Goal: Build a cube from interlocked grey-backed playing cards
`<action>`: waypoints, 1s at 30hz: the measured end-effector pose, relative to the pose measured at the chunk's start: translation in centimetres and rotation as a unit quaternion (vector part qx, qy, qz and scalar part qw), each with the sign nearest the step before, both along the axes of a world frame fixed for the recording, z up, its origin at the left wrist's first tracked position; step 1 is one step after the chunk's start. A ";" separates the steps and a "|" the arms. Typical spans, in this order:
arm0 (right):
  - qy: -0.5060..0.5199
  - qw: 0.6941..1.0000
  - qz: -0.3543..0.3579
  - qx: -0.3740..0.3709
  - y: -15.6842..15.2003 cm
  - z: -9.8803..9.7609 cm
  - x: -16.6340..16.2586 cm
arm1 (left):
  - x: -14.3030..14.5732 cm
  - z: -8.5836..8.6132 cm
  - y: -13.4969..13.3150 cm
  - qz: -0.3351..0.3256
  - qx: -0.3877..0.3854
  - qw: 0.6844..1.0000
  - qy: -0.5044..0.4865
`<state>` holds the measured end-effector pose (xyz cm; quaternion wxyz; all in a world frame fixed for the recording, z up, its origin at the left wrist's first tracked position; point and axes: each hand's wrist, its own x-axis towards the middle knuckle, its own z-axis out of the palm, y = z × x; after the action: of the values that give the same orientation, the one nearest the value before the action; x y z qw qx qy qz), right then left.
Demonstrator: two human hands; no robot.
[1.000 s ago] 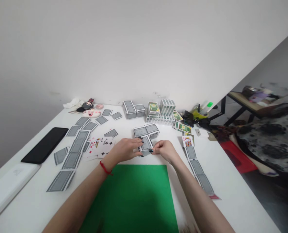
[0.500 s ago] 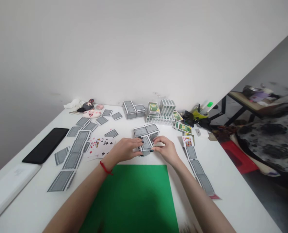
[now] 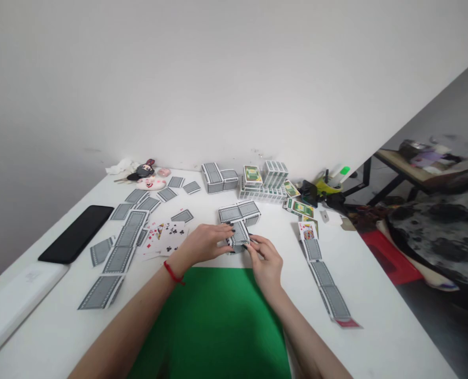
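Note:
A T-shaped block of folded playing cards [image 3: 240, 211], grey backs outward, sits beyond the green sheet [image 3: 226, 321]. My left hand [image 3: 204, 243] holds the near arm of the block from the left, fingers over its top and thumb at its lower side. My right hand [image 3: 266, 263] pinches the near right corner of that same arm with thumb and fingertips. Part of the near face is hidden by my fingers. Face-up playing cards [image 3: 170, 238] lie left of my left hand, and one face-down card [image 3: 182, 216] lies farther back.
Strips of folded cards run along the left [image 3: 125, 245] and right [image 3: 328, 284]. A second card block [image 3: 218, 177] and stacked card boxes [image 3: 263, 184] stand near the wall. A black phone [image 3: 76, 234] and white box [image 3: 21, 300] lie left. A red stool [image 3: 389, 258] stands beyond the table's right edge.
My right hand has moved from the right side of the block's near arm to its near corner, lower and closer to me. My left hand stays on the block.

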<state>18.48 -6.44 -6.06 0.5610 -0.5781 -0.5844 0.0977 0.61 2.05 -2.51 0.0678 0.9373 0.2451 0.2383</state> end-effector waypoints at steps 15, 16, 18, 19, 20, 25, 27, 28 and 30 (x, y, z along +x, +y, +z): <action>-0.153 0.981 0.068 0.094 0.0 -1.0 1.2 | -0.2 -0.1 0.0 -0.004 -0.005 1.000 0.007; -0.171 0.976 0.080 0.108 -0.1 -1.3 1.3 | -0.2 -0.1 0.0 -0.004 -0.006 1.000 0.006; -0.202 0.967 0.102 0.119 -0.3 -1.9 1.5 | -0.2 -0.1 0.0 -0.004 -0.007 1.000 0.002; -0.214 0.964 0.109 0.115 -0.4 -2.2 1.5 | -0.2 0.0 0.1 -0.005 -0.007 1.000 0.001; -0.223 0.962 0.113 0.107 -0.6 -2.4 1.5 | -0.2 0.0 0.1 -0.005 -0.008 1.000 -0.001; -0.202 0.975 0.092 0.026 -1.2 -2.8 0.9 | -0.2 0.2 0.1 0.003 -0.014 1.000 -0.004; -0.163 0.984 0.075 0.007 -1.0 -2.3 0.9 | -0.2 0.2 0.1 0.006 -0.019 1.000 -0.005; -0.135 0.989 0.066 0.002 -0.9 -2.0 0.9 | -0.2 0.1 0.1 0.005 -0.021 1.000 -0.007; -0.065 0.997 0.051 -0.012 -0.5 -1.4 0.8 | -0.2 0.1 0.1 0.004 -0.026 1.000 -0.014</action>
<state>19.30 -6.93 -7.44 0.5091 -0.5594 -0.6471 0.0958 0.36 2.17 -2.45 0.0943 0.9309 0.2536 0.2454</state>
